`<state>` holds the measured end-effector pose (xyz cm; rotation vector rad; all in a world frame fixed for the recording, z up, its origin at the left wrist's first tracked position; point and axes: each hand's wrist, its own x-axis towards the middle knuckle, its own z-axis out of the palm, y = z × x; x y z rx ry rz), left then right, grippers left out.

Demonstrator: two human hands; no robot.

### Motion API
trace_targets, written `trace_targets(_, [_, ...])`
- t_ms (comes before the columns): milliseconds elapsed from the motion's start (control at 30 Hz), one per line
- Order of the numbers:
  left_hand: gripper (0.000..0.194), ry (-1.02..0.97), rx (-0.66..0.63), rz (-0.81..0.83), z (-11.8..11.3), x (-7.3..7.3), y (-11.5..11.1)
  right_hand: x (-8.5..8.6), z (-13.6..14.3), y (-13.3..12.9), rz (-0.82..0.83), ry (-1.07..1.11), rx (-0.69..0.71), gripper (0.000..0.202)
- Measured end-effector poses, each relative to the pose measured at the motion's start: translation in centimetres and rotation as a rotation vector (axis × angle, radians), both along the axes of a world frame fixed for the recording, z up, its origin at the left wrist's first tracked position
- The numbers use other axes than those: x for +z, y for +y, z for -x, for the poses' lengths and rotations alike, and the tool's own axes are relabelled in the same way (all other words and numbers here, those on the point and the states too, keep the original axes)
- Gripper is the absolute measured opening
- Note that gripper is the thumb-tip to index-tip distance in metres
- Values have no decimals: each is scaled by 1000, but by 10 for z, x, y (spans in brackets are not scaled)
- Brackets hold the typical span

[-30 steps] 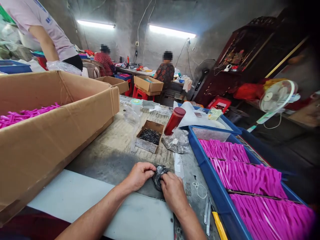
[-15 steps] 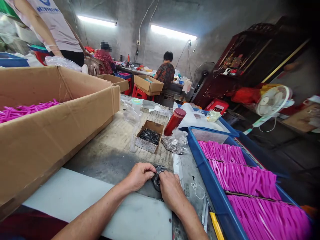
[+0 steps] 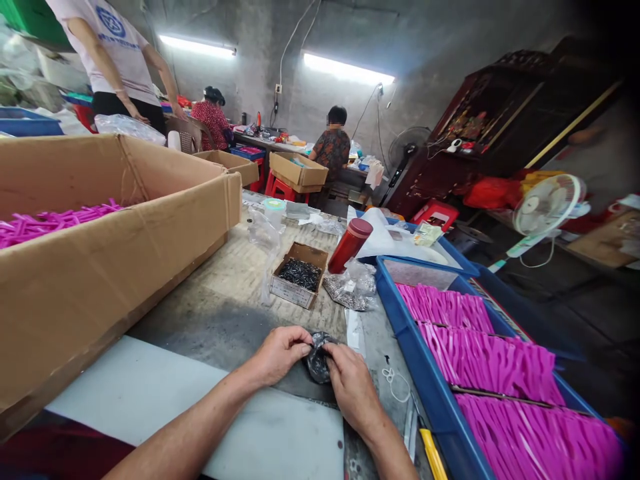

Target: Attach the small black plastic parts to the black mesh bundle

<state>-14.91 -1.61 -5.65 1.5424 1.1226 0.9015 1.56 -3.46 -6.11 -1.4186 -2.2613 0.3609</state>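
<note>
A small dark, shiny round bundle (image 3: 319,365) rests on the worktable just beyond the pale sheet (image 3: 280,427). My left hand (image 3: 280,353) pinches its upper left edge between thumb and fingers. On the other side, my right hand (image 3: 353,387) has its fingertips closed at the bundle's upper right edge. What the bundle contains cannot be made out. Beyond the hands stands a small open carton (image 3: 296,297) holding many small dark pieces. A clear bag of small metallic parts (image 3: 351,287) lies to its right, beside a red cylinder (image 3: 350,245).
At left stands a large cardboard box (image 3: 115,267) with magenta strips. A blue tray (image 3: 425,387) of magenta pieces is at right, near a yellow-handled tool (image 3: 433,455) and a white cord (image 3: 396,385). Several people are in the background.
My right hand has shifted slightly right, showing more of the dark bundle. My left hand is nearly still. The standing person at upper left has moved a little to the right.
</note>
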Motion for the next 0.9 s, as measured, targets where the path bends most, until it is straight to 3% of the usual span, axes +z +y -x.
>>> trace_targets(300, [10, -15, -18, -6, 0, 0, -1, 9, -2, -2, 35, 216, -20, 25])
trace_targets(467, [12, -110, -23, 15, -2, 1, -3, 13, 6, -5, 293, 720, -137, 13])
trace_targets(600, [12, -203, -50, 41, -4, 2, -4, 9, 15, -6, 457, 1089, -216, 16])
trace_targets(900, [14, -340, -80, 112, -7, 4, -6, -3, 27, -6, 486, 1289, -292, 23])
